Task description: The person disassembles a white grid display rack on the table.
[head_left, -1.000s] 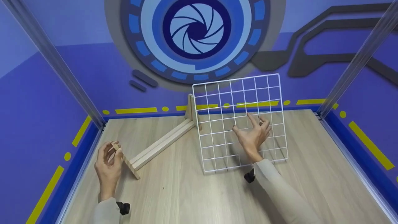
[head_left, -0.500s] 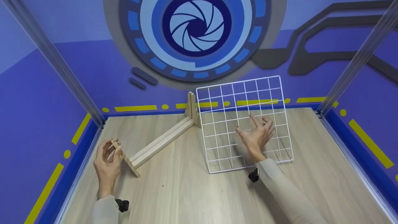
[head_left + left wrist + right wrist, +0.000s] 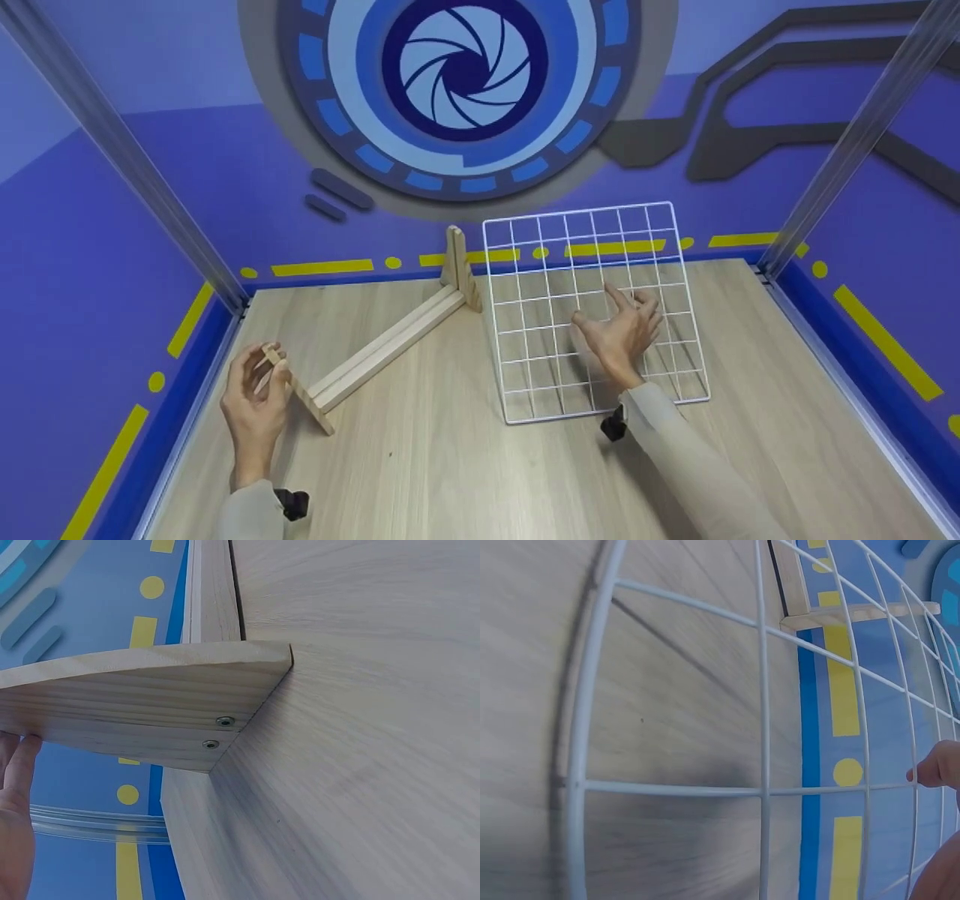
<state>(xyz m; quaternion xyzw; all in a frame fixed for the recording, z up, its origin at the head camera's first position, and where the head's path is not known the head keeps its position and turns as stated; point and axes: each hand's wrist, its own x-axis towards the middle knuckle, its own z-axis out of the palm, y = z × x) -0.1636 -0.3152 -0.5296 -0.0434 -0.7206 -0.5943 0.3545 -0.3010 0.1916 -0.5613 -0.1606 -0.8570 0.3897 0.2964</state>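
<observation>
A wooden stand, two end boards joined by a grooved beam [image 3: 386, 349], stands diagonally across the left half of the table. My left hand [image 3: 253, 412] pinches the top of its near end board [image 3: 309, 399] between thumb and fingers. Two screws [image 3: 225, 721] show low on that board in the left wrist view. Right of the stand, my right hand [image 3: 621, 341] grips a white wire grid panel [image 3: 496, 322] near its middle, thumb at a wire and fingers spread over the mesh. The panel leans back, its left edge just beside the far end board [image 3: 458, 266].
The pale wood table [image 3: 450, 480] ends at a blue patterned back wall [image 3: 187, 165]. Metal corner posts [image 3: 135, 165] rise at left and right. Black cameras [image 3: 292, 504] sit on both wrists.
The grid panel has shifted right, away from the stand's far end board, and its top edge has tipped lower. My left hand keeps its hold on the near end board.
</observation>
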